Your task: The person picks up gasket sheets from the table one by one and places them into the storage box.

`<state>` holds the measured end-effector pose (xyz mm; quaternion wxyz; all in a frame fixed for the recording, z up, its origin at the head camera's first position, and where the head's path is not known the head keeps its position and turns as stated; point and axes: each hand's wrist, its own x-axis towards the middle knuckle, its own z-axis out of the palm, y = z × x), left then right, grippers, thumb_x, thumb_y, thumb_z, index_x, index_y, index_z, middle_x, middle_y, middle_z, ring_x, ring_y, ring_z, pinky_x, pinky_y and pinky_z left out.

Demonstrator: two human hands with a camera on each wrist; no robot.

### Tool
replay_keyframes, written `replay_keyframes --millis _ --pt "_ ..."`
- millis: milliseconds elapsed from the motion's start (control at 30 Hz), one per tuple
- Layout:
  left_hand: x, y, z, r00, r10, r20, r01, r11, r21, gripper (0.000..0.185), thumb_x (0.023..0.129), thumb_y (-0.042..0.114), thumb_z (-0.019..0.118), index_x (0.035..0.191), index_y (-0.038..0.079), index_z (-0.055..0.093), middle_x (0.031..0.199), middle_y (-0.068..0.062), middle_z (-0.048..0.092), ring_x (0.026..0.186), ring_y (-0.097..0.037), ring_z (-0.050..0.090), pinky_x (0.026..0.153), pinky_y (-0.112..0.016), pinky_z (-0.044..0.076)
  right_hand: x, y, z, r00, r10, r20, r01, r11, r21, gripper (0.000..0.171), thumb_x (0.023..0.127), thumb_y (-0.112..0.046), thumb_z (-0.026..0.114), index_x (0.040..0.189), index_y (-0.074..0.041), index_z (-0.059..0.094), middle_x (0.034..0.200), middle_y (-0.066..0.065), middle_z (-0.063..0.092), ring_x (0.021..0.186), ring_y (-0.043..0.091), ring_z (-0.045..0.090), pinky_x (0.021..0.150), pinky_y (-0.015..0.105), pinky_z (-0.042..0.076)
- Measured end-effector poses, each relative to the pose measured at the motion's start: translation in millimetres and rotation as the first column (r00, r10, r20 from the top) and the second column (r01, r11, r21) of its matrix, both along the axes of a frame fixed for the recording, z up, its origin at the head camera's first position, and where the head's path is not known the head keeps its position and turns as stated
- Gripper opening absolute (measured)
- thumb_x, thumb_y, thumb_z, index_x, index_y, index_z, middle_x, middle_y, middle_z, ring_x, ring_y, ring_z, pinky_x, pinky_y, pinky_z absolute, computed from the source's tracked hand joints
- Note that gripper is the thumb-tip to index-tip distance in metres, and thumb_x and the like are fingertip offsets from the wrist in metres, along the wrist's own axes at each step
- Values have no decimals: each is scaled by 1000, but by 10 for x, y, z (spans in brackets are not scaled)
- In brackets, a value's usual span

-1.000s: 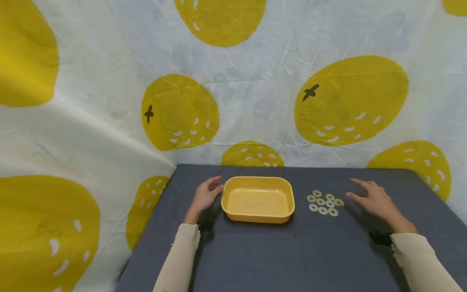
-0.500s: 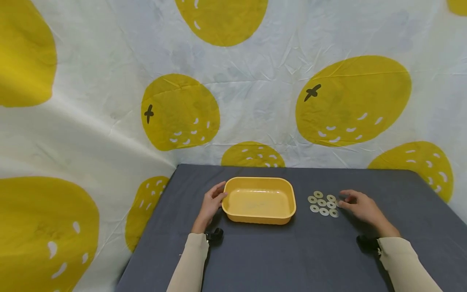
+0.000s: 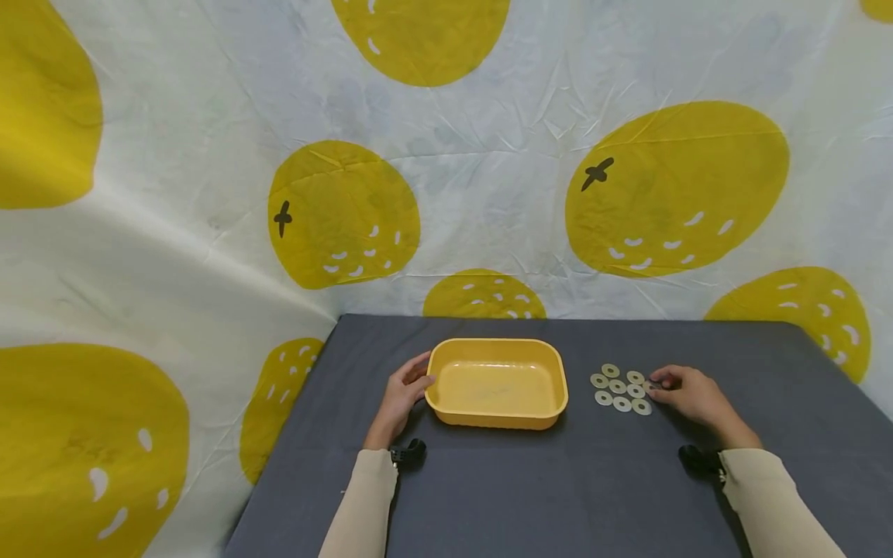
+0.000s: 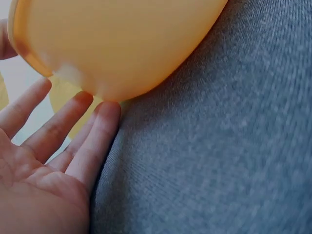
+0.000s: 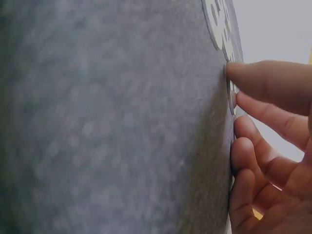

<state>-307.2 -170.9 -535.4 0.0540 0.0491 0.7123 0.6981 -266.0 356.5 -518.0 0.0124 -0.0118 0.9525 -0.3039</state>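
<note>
Eight washers (image 3: pixel 611 386) lie between the tray (image 3: pixel 497 421) and the right hand (image 3: pixel 691 394), which pinches a ninth washer (image 5: pixel 233 106) at their right edge; the left hand (image 3: pixel 401 397), farther off, grips the left end of the tray, whose long axis runs crosswise.

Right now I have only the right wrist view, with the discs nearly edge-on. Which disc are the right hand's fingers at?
Observer: In the head view, the right hand is at the rightmost disc, thumb and fingertip at its edges.
Operator: What lies left of the group?
Observer: Left of the other discs is a yellow tray, standing apart from them.
Operator: And the left hand?
Observer: The left hand is at the tray's left end, its fingers touching the outside.
</note>
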Motion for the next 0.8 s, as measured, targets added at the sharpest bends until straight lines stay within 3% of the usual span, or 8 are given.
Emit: replay_keyframes --millis 167,600,800 --pt "7 -7 -9 1000 -2 8 1 999 43 53 95 16 73 145 23 58 142 -14 62 121 -22 65 91 -31 59 -3 4 7 1000 -10 22 10 1000 -8 36 93 -23 74 119 3 68 105 22 65 93 34 60 77 49 48" --pt "3 -50 -38 999 -26 20 25 999 42 56 96 21 72 149 20 54 143 -15 60 122 -21 65 94 -31 58 -59 -34 105 994 -34 105 37 999 -29 35 93 -20 73 114 6 63 98 18 60 87 30 54 74 38 44" --pt "9 -51 -31 999 -24 27 22 998 59 54 95 19 73 147 21 57 142 -16 61 121 -21 65 94 -31 59 -49 -41 118 997 -18 80 20 999 -32 33 91 -15 73 111 7 60 93 15 58 83 27 53 70 33 40"
